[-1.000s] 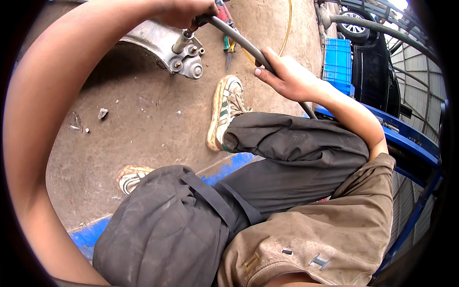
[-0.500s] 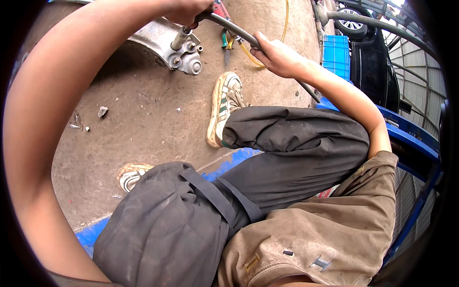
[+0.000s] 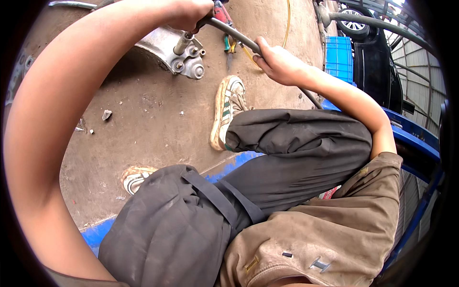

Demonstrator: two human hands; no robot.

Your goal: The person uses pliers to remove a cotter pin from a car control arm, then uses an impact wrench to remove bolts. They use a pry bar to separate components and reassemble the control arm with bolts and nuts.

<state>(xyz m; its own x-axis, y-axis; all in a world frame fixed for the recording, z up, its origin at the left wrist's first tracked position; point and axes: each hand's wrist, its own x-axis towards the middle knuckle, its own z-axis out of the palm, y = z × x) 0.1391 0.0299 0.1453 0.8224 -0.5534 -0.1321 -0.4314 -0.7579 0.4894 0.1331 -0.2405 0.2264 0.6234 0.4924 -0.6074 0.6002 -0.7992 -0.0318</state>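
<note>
My left hand [image 3: 193, 14] is closed around the head of a long-handled socket wrench, at the top of the view. Under that hand a silver socket [image 3: 182, 44] stands upright over a bolt position on a cast metal part [image 3: 160, 45]. Bolts and a round boss [image 3: 196, 71] stick out of the part beside it. My right hand [image 3: 281, 63] grips the wrench's long grey bar [image 3: 234, 31] further along, thumb on top. The bar slants down to the right, passes under my right forearm and ends near my knee. My left fingers are partly hidden.
Pliers with green and yellow handles [image 3: 229, 46] and a red tool [image 3: 223, 15] lie on the concrete floor beyond my shoe [image 3: 228, 112]. A yellow hose [image 3: 288, 24] runs nearby. To the right are a blue crate [image 3: 338, 60], a dark vehicle [image 3: 375, 71] and a blue frame [image 3: 416, 136].
The floor, metal part and wrench sit slightly lower and further right in the view. Both hands keep their grips on the wrench; no clear turn of it shows.
</note>
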